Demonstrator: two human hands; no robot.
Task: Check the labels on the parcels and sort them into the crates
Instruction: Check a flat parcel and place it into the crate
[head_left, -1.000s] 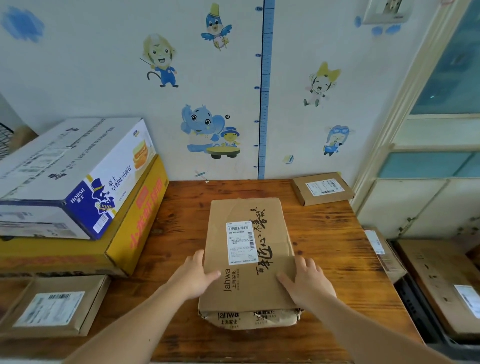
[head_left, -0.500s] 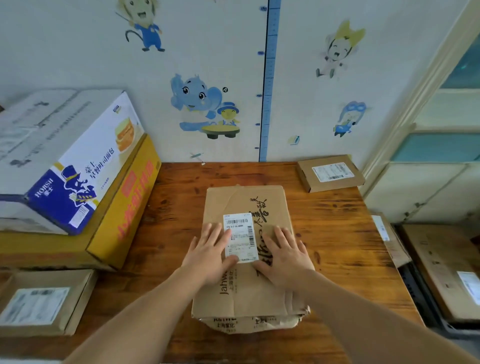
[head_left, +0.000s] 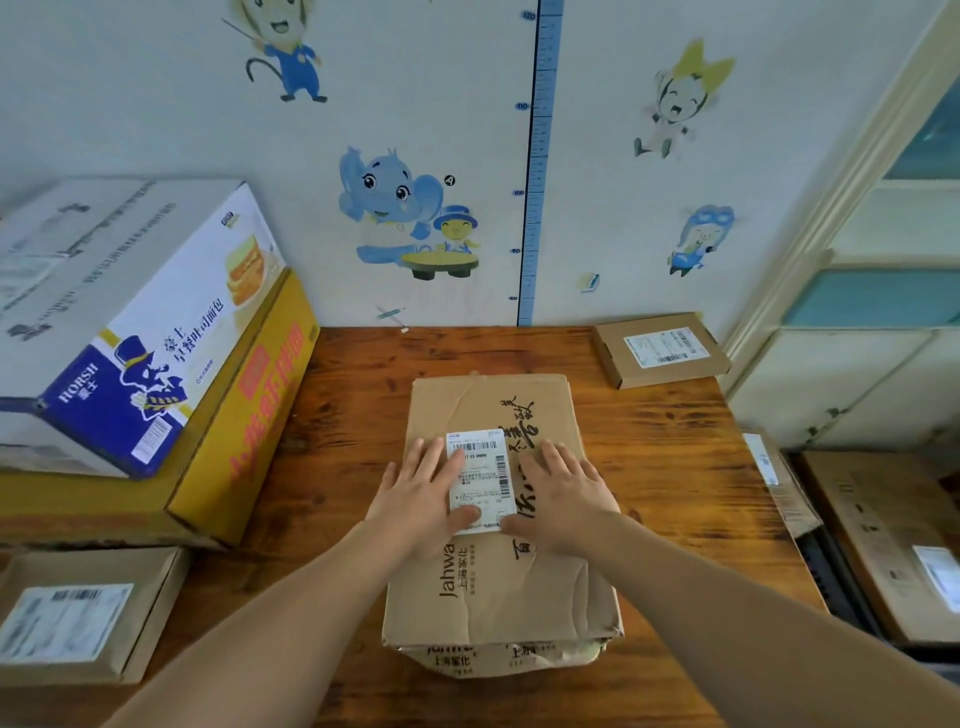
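Both flat, left hand (head_left: 418, 501) and right hand (head_left: 569, 499) flank label (head_left: 480, 480) on brown parcel (head_left: 488, 402), small parcel (head_left: 662, 351) behind, perhaps crate (head_left: 826, 571) right

Left hand (head_left: 421, 499) and right hand (head_left: 566, 501) both bare; left forearm (head_left: 291, 613) and right forearm (head_left: 727, 587) bare as well, uncovered from wrist to lower frame edge.

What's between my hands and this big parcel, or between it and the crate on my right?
Nothing at the hands: left hand and right hand lie flat on the big parcel, beside its label. Toward the crate, only a thin parcel leaning at the table edge.
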